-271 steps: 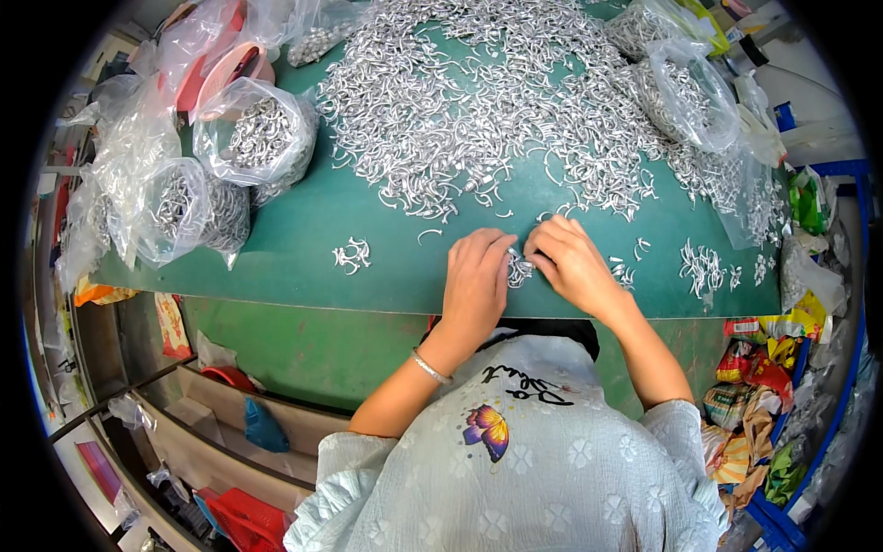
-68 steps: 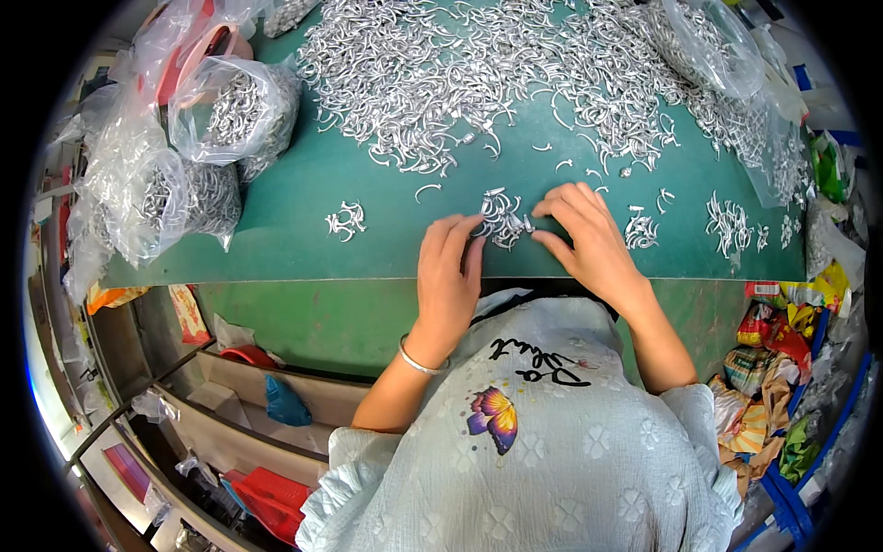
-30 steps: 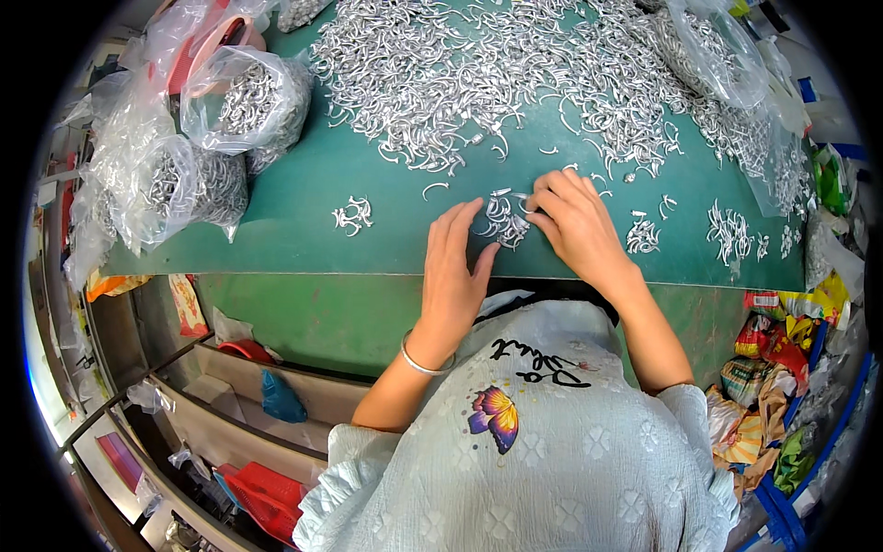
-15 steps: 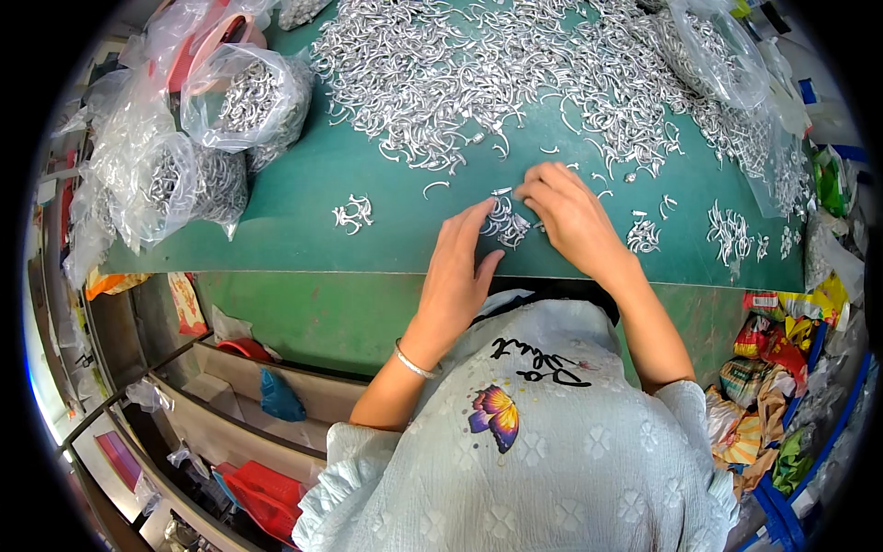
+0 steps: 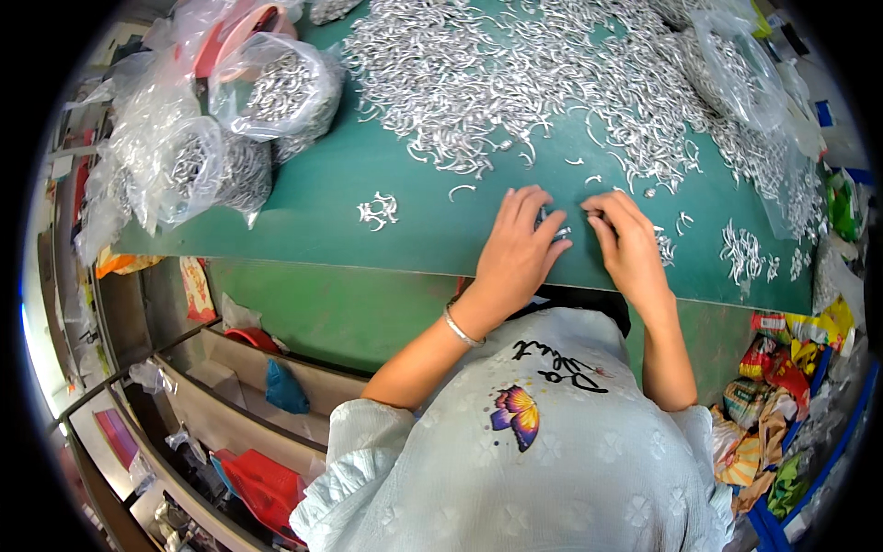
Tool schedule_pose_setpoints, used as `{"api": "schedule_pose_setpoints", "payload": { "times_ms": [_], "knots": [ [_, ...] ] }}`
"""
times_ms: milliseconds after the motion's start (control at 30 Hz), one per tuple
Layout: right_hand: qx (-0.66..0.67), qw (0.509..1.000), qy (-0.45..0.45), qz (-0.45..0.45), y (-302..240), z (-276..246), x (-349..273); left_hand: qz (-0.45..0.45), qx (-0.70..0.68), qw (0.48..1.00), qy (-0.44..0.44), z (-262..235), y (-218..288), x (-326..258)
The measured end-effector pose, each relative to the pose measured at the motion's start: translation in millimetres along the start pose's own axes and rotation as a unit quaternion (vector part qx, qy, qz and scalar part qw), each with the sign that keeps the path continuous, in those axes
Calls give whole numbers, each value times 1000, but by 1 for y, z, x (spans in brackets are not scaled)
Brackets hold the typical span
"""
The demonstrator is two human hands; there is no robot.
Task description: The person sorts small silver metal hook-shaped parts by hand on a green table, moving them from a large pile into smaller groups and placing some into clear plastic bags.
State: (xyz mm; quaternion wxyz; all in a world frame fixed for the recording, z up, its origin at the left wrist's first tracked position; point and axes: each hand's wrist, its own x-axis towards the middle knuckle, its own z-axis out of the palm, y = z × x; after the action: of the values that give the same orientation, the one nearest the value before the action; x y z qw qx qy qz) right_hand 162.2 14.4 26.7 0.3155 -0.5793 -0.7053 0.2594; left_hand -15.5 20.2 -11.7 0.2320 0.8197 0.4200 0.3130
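On the green tabletop (image 5: pixel 303 216), my left hand (image 5: pixel 520 244) is closed around a few small silvery curved metal pieces (image 5: pixel 561 234), which peek out between thumb and fingers. To its right, a short gap away, my right hand (image 5: pixel 630 241) has thumb and forefinger pinched; whatever lies between the tips is too small to make out. Beside that hand's right edge lies a small cluster of the same pieces (image 5: pixel 664 247), partly covered by it. A little group of curved pieces (image 5: pixel 377 212) sits farther left, and a single curved piece (image 5: pixel 462 191) rests beyond my left hand.
A broad heap of curved metal pieces (image 5: pixel 515 83) covers the table's far side. Clear plastic bags of pieces stand at left (image 5: pixel 276 92) and right (image 5: pixel 736 74). More small groups (image 5: pixel 740 250) lie at right. A shelf unit (image 5: pixel 248 414) with a red basket (image 5: pixel 262 492) is lower left.
My left hand has curled over the small pile that lay between my hands. My right hand has drawn away from it to the right, its fingers pinched. The view has shifted slightly.
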Motion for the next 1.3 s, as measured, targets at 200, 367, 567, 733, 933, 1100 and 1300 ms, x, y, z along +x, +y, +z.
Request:
{"api": "schedule_pose_setpoints", "payload": {
  "times_ms": [200,367,567,733,933,1100,1300],
  "knots": [
    [14,1000,-10,3,0,-2,1,-35,-26,998,42,-7,-6,-8],
    [12,999,-24,-33,-3,7,5,-87,35,990,105,-28,-21,-28],
    [-9,996,-17,-83,-11,31,12,-112,46,980,159,-44,-18,-44],
    [-19,989,-56,-138,-24,60,26,-129,27,978,160,-50,-16,-57],
    [-32,984,-78,-159,-14,59,26,-178,-40,971,157,-52,-14,-68],
    [29,979,-78,-185,-17,73,23,-165,-59,969,176,-49,-11,-61],
    [-3,986,-46,-158,-17,54,22,-136,47,980,134,-39,-14,-47]
  ]
}}
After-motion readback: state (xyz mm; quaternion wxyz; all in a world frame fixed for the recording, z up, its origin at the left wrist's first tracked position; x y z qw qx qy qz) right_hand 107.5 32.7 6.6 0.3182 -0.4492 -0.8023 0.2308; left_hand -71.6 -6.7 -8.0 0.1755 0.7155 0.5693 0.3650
